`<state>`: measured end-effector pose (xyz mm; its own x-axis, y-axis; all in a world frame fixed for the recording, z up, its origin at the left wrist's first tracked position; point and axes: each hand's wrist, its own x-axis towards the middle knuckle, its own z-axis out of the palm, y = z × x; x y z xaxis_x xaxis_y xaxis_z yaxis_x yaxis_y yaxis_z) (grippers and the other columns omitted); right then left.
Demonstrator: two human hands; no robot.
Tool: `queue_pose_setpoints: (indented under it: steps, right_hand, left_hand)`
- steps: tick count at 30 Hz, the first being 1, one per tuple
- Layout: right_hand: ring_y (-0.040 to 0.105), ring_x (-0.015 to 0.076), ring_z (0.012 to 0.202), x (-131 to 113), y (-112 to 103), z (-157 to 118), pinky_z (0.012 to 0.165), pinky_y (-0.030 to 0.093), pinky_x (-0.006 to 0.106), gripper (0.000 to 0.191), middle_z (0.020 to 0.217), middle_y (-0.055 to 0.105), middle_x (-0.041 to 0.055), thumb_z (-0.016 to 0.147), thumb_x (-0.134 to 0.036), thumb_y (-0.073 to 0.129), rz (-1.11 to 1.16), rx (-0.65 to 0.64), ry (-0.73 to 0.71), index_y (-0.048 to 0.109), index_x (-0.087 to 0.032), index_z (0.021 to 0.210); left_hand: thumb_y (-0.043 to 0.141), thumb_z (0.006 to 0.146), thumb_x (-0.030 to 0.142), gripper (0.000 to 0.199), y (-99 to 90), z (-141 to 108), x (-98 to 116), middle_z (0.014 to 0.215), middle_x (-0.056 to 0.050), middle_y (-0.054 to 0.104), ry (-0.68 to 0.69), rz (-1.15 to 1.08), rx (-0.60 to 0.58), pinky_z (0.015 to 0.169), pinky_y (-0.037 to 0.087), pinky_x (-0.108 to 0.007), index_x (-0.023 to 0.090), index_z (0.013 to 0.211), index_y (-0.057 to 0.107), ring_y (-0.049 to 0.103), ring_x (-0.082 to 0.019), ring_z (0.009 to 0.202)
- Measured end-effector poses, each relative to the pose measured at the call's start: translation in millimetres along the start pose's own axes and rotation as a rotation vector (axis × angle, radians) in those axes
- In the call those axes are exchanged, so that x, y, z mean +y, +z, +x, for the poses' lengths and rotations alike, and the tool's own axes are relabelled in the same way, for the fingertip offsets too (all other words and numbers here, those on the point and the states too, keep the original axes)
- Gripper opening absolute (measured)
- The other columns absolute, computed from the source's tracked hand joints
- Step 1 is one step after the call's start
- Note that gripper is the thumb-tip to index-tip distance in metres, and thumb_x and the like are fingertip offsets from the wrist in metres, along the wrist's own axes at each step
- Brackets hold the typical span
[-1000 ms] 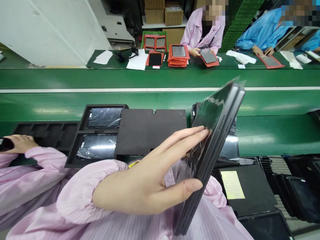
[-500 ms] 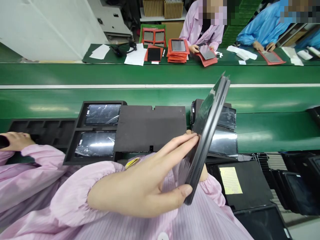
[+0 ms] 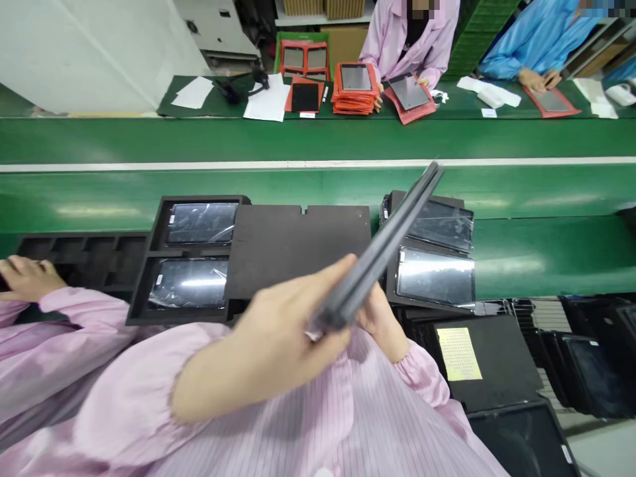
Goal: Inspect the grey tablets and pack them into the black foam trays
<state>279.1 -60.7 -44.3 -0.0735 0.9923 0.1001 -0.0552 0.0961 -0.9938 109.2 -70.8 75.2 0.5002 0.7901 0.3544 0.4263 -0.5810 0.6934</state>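
Even pressure is best applied to the two tablets (image 3: 386, 244) so that neither slides on the other, with their faces touched as little as possible. Their lower end is grasped by the left hand (image 3: 283, 338). The right hand (image 3: 387, 324) is seen at three o'clock, partly covered by the tablets; whether its fingers are closed cannot be told. From the left hand, the tablets are angled toward one o'clock, their far end unsupported.

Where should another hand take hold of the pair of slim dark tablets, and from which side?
I'd pinch across both tablets together at their far end, coming from the belt side. They are side by side, narrow edges to the camera, and slanted; that end sticks out free, while the left hand and right hand are at the nearer part.
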Motion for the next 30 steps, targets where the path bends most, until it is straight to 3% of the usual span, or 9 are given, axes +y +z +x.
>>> queue_pose_setpoints:
  steps: [4,6,9,12,14,17,20,25,30]
  right_hand:
    - [0.082,0.0230,0.080,-22.0,7.3,-2.6,0.077,0.069,0.036,0.070,0.085,0.082,0.0068,0.098,-0.086,0.045,0.385,-0.419,0.313,0.075,-0.022,0.093]
    - [0.081,0.0209,0.081,-36.5,-0.4,-6.2,0.082,0.067,0.034,0.051,0.082,0.082,0.0025,0.101,-0.071,0.060,0.292,-0.444,0.227,0.076,-0.025,0.086]
    - [0.072,0.0156,0.060,-54.6,-19.0,-12.4,0.063,0.059,0.027,0.046,0.063,0.073,-0.0024,0.110,-0.044,0.058,-0.044,-0.306,-0.156,0.072,-0.026,0.070]
    - [0.050,0.0134,0.039,-59.1,-33.7,-13.1,0.043,0.043,0.029,0.033,0.049,0.056,-0.0073,0.106,-0.040,0.068,-0.086,0.201,-0.658,0.073,-0.027,0.076]
    - [0.057,0.0171,0.053,-54.9,-37.8,-10.6,0.051,0.049,0.032,0.026,0.060,0.060,-0.0058,0.093,-0.053,0.083,-0.127,0.494,-0.809,0.078,-0.028,0.094]
    - [0.071,0.0252,0.090,-43.9,-36.7,-8.0,0.079,0.058,0.040,0.050,0.093,0.073,0.0011,0.077,-0.060,0.094,-0.258,0.330,-0.545,0.074,-0.029,0.112]
    - [0.072,0.0235,0.091,-33.8,-31.8,-9.7,0.080,0.058,0.041,0.036,0.098,0.072,0.0012,0.086,-0.053,0.090,-0.189,0.139,-0.339,0.071,-0.029,0.105]
    - [0.073,0.0240,0.092,-25.1,-26.1,-11.2,0.082,0.061,0.044,0.037,0.099,0.071,0.0019,0.088,-0.060,0.085,-0.129,0.190,-0.374,0.072,-0.030,0.104]
    - [0.073,0.0207,0.081,-20.5,-21.8,-5.9,0.083,0.067,0.044,0.044,0.098,0.067,-0.0016,0.094,-0.055,0.081,-0.193,0.301,-0.611,0.062,-0.040,0.130]
  left_hand:
    - [0.061,0.104,0.031,0.025,-18.9,7.9,-4.6,0.112,0.005,0.085,-0.060,0.290,0.059,0.072,0.070,-0.032,0.030,0.127,0.071,0.085,-0.025,0.087]
    - [0.056,0.104,0.023,0.023,-13.6,12.0,-10.9,0.110,0.001,0.086,0.047,0.348,-0.017,0.071,0.069,-0.034,0.024,0.120,0.072,0.085,-0.026,0.089]
    - [0.054,0.103,0.018,0.022,1.2,15.3,-17.9,0.106,-0.001,0.087,0.115,0.359,-0.067,0.066,0.068,-0.036,0.022,0.117,0.071,0.085,-0.026,0.086]
    - [0.052,0.103,0.017,0.024,8.9,17.9,-16.2,0.110,-0.001,0.086,0.111,0.334,-0.090,0.069,0.068,-0.036,0.023,0.119,0.070,0.085,-0.025,0.090]
    - [0.052,0.103,0.014,0.025,10.6,20.4,-11.3,0.108,-0.003,0.086,0.136,0.340,-0.129,0.067,0.066,-0.036,0.019,0.119,0.071,0.084,-0.025,0.088]
    - [0.054,0.103,0.011,0.023,11.4,23.8,-4.3,0.102,-0.006,0.086,0.168,0.366,-0.177,0.062,0.061,-0.036,0.014,0.115,0.073,0.082,-0.025,0.079]
    - [0.051,0.105,0.010,0.028,6.9,24.2,-3.0,0.102,-0.008,0.084,0.181,0.369,-0.213,0.066,0.061,-0.035,0.011,0.122,0.072,0.080,-0.024,0.080]
    - [0.058,0.109,0.025,0.031,-17.9,14.1,-16.9,0.120,-0.008,0.083,0.144,0.315,-0.197,0.085,0.063,-0.034,0.014,0.135,0.070,0.080,-0.024,0.099]
    - [0.072,0.100,0.012,0.045,-28.9,-7.3,-39.7,0.133,0.003,0.078,0.154,0.053,-0.118,0.089,0.066,-0.036,0.030,0.141,0.071,0.077,-0.021,0.107]
